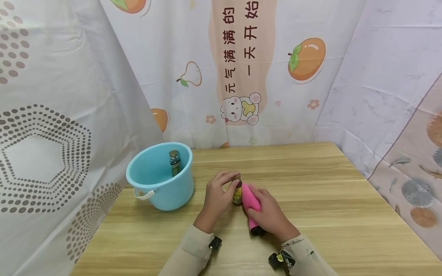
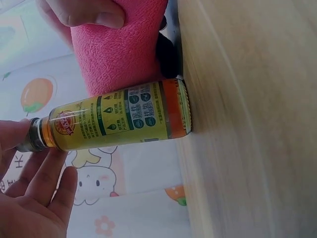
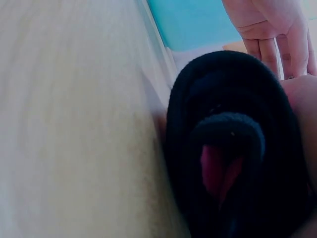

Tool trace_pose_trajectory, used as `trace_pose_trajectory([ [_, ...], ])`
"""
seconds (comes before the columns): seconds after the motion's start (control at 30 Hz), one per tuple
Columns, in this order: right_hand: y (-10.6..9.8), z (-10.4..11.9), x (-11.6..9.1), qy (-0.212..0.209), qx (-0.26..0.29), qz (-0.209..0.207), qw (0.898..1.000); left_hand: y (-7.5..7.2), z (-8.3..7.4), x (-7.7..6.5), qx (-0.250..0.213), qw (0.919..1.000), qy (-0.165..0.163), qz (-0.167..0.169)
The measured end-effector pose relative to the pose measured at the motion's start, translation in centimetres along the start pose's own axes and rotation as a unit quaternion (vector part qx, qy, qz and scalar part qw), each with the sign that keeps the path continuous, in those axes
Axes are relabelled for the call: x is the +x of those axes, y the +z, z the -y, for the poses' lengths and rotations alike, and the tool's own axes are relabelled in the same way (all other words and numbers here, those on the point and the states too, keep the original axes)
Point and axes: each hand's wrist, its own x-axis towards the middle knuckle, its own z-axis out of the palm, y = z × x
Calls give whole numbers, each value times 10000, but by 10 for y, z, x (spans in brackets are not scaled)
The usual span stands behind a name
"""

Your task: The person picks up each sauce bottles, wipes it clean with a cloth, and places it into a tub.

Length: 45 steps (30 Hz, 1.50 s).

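Note:
My left hand (image 1: 221, 191) pinches a small glass bottle (image 2: 116, 119) by its dark cap and neck. The bottle has a yellow-green printed label and reddish-orange contents, and stands upright with its base at the tabletop (image 1: 321, 218). Against its side lies a folded pink cloth (image 1: 249, 197) of terry-like fabric. My right hand (image 1: 271, 214) grips this cloth from the right, thumb on top. Its rolled black edge (image 3: 218, 89) fills the right wrist view, with some pink showing inside the fold.
A light blue bucket (image 1: 160, 191) with a white handle stands at the left of the wooden table. Inside it, another capped bottle (image 1: 175, 163) leans upright. Patterned curtains (image 1: 193, 111) hang behind the table and along both sides.

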Motion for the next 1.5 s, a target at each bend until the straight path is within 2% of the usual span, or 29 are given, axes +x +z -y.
trace_pose_trajectory([
  [0.23, 0, 0, 1, -157, -37, -89, 9998, -2, 1, 0, 172, 9998, 19, -66],
  [0.57, 0, -1, -1, -497, 168, -587, 9969, -2, 2, 0, 170, 9998, -22, 88],
  [0.77, 0, -1, -2, -903, 410, -1043, 9896, 0, 3, 0, 10, 9998, 155, 97],
  [0.97, -1, 0, -2, -1320, 572, -1313, 9808, 1, 3, 0, -66, 9998, 155, 115],
  [1.13, -1, 1, -2, -1385, 616, -1263, 9803, 1, 3, -1, -72, 9998, 172, 122],
  [1.23, -2, 1, -2, -1341, 572, -1187, 9822, 0, 2, 0, -95, 9998, 74, 134],
  [1.33, -2, 1, -1, -1265, 520, -1108, 9844, 0, 1, 0, -138, 9998, -50, 156],
  [1.5, -2, 1, -1, -1011, 510, -938, 9891, 0, 1, 1, -164, 9997, -80, 157],
])
